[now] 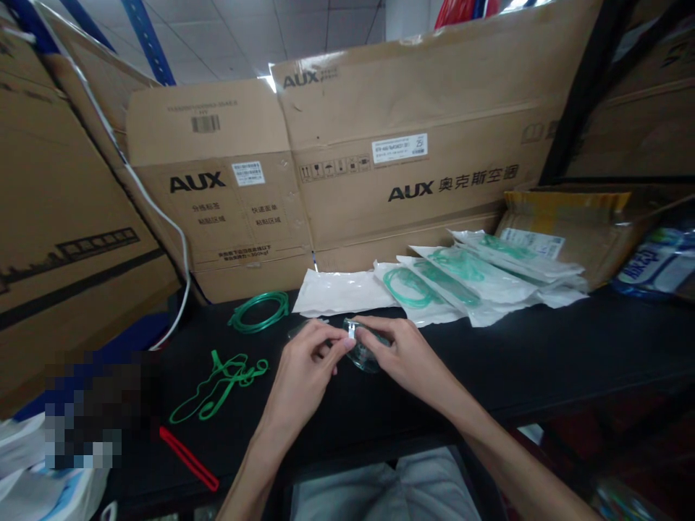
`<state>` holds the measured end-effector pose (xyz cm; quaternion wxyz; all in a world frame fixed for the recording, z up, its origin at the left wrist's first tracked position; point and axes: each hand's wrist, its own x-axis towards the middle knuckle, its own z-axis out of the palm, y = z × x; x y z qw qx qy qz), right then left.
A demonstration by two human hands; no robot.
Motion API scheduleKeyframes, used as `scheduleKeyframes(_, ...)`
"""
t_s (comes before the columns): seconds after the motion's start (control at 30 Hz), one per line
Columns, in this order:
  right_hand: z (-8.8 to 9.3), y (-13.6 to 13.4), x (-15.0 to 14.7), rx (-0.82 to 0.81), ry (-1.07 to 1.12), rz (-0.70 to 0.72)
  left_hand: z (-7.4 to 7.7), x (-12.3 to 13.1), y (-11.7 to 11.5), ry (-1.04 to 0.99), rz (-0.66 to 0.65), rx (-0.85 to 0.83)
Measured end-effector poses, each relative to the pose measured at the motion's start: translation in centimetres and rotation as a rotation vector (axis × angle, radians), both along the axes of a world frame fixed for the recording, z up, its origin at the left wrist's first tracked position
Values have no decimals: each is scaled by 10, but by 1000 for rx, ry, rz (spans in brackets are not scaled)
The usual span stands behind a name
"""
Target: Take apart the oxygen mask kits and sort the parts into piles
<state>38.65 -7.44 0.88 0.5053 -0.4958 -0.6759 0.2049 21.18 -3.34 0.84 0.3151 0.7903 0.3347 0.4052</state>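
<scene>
In front of me, both hands work on a clear plastic face mask (363, 359) with a small shiny metal strip (352, 330) at its upper edge. My left hand (309, 354) pinches at the strip with thumb and fingertips. From the other side my right hand (402, 347) grips the mask's rim, thumb and fingers closed on it. Part of the mask is hidden behind my fingers. Beyond my left hand lies another bit of clear plastic (297, 330), mostly covered. A coil of green tubing (259, 312) and a tangled green elastic strap (222, 383) rest to the left.
Several white pouches with green tubing (413, 286) lie overlapped along the back right. Cardboard boxes (347, 231) wall the rear of the black table (515, 362). A red strip (189, 459) lies front left; a blue-labelled bottle (659, 260) stands far right. A white cable (182, 250) hangs left.
</scene>
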Motion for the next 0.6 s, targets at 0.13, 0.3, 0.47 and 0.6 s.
scheduleKeyframes(0.13,5,-1,4,-58,-76,1,3,-4,1,86,54,114)
scheduleKeyframes(0.3,10,-4,6,-90,-78,18,6,-10,2,217,-55,321)
scheduleKeyframes(0.47,13,-7,5,-143,-15,37,6,-12,1,284,-57,344)
scheduleKeyframes(0.6,16,-11,6,-145,-14,58,8,-15,1,262,-35,313)
